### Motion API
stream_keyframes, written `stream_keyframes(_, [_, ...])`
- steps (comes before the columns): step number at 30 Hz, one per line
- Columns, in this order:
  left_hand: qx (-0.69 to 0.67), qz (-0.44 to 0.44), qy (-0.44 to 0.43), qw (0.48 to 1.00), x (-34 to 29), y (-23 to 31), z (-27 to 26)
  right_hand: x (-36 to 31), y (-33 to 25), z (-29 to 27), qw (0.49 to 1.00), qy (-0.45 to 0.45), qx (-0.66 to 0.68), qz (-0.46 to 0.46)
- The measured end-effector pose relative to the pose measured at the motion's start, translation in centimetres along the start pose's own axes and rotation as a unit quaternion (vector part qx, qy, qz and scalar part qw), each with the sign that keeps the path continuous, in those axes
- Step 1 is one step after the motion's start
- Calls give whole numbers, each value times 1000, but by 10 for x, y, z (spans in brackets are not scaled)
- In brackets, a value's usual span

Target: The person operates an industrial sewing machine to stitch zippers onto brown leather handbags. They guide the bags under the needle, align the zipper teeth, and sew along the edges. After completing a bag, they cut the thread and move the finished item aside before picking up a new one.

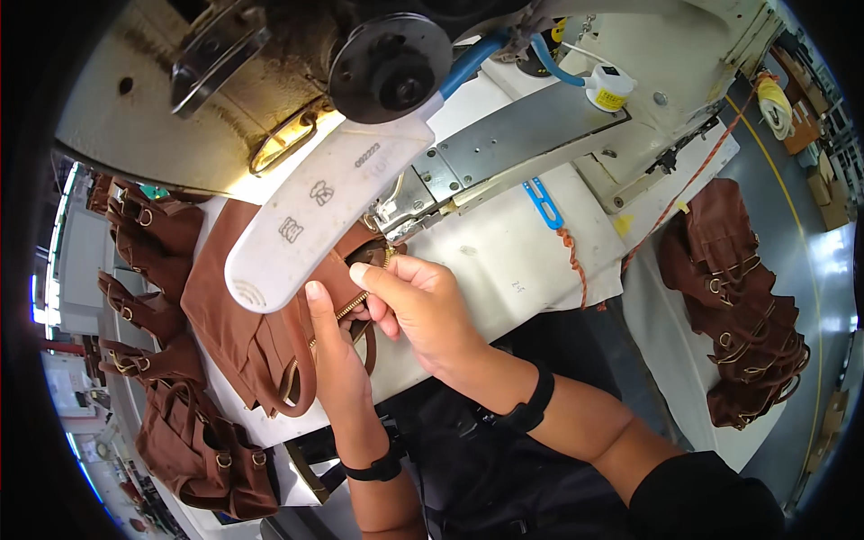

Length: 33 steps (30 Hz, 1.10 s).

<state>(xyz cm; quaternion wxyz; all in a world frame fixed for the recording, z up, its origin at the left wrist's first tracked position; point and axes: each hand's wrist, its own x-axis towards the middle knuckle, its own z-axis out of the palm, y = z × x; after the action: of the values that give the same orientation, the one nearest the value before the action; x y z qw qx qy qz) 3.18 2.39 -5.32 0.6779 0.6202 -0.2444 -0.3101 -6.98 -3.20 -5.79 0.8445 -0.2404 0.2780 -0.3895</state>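
Note:
A brown leather handbag (220,310) lies tilted on the white table beside the sewing machine's bed. Along its opening runs a brass-toothed zipper (352,306), and a rounded handle (304,360) loops toward me. My left hand (340,364) grips the bag's edge near the zipper, thumb upright, with its other fingers partly hidden behind the leather. Close beside it, my right hand (427,310) pinches the zippered edge between thumb and fingers, just below the machine's needle area. A long white lever (328,211) hangs over the bag and hides part of it.
The sewing machine's metal bed (504,144) stretches to the upper right. Blue thread snips (544,203) on an orange cord lie on the table (486,270). Several brown bags (184,441) stand at the left, and another pile of bags (733,306) rests at the right.

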Motion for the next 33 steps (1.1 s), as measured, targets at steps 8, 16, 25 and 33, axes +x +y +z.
stream_keyframes(8, [-49, 0, 13, 999, -2, 0, 6, 1, 0, 3, 1000, 13, 3, -18])
stream_keyframes(16, [8, -36, -33, 999, 9, 5, -5, 14, 1, 4, 999, -1, -9, -44])
stream_keyframes(25, [-15, -11, -39, 999, 12, 6, -7, 17, 1, 4, 996, -52, -54, -43])
stream_keyframes(33, [-86, -11, -1, 996, 34, 12, 6, 24, -5, 26, 999, -26, -5, 25])
